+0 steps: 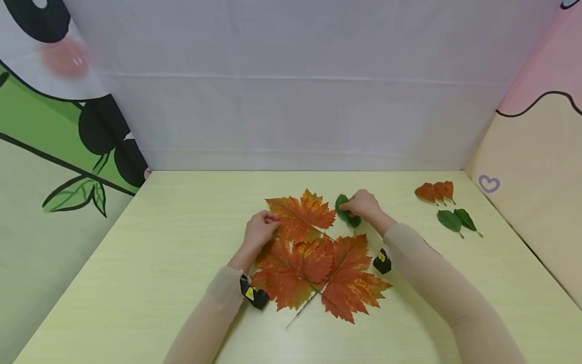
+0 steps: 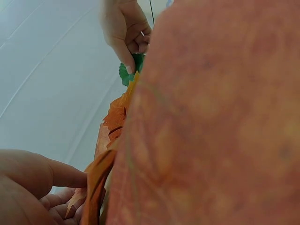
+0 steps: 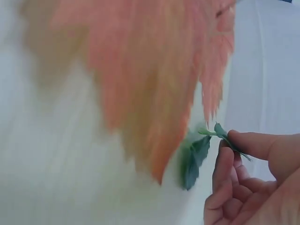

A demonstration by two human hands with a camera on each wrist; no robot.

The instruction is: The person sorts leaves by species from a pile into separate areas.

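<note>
Several large orange-red maple leaves lie grouped at the table's middle: an upper leaf [image 1: 300,217], a lower left leaf [image 1: 282,278] and a lower right leaf [image 1: 354,278]. My left hand [image 1: 259,232] pinches the left edge of the upper leaf between thumb and fingers. To the right of that leaf, my right hand [image 1: 364,205] pinches a small green leaf [image 3: 227,139] between thumb and forefinger. Another green leaf [image 3: 197,161] is just beside it. In the left wrist view, a blurred maple leaf [image 2: 211,112] hides much of the scene.
At the table's right side, several small orange-brown leaves [image 1: 438,192] lie in a row above two green leaves [image 1: 454,221]. A thin stem [image 1: 301,311] points toward the front edge. A white cloth wall [image 1: 291,101] stands behind the pale table [image 1: 182,217].
</note>
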